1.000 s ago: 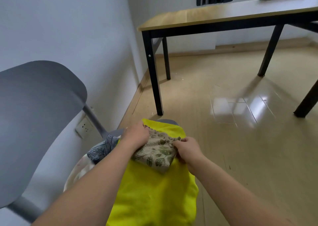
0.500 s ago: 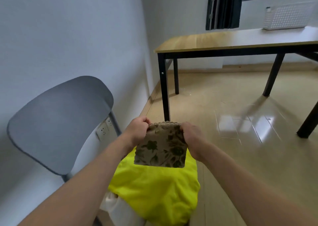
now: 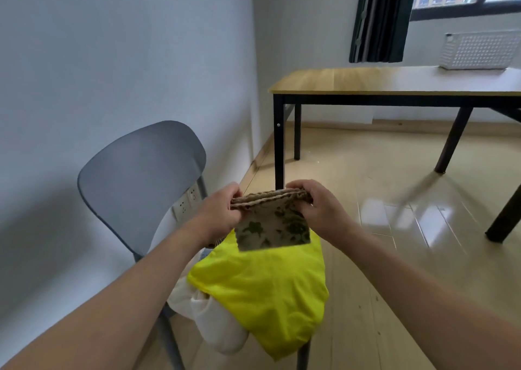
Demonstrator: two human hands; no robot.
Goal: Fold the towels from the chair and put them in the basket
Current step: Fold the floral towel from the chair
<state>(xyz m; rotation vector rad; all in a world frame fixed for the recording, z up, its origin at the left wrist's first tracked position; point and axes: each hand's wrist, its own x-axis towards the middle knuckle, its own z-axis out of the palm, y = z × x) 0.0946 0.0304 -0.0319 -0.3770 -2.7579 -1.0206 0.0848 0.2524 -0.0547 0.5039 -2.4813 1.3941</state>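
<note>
Left hand [image 3: 218,210] and right hand [image 3: 315,204] pinch the folded floral towel's [image 3: 272,228] top corners above the chair [image 3: 141,172]; keep edges aligned walking to the far-right basket [image 3: 479,49].

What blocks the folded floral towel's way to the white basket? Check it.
Nothing visible does. Both hands, left hand and right hand, hold the folded floral towel up; open floor and bare wooden tabletop lie before the white perforated basket.
</note>
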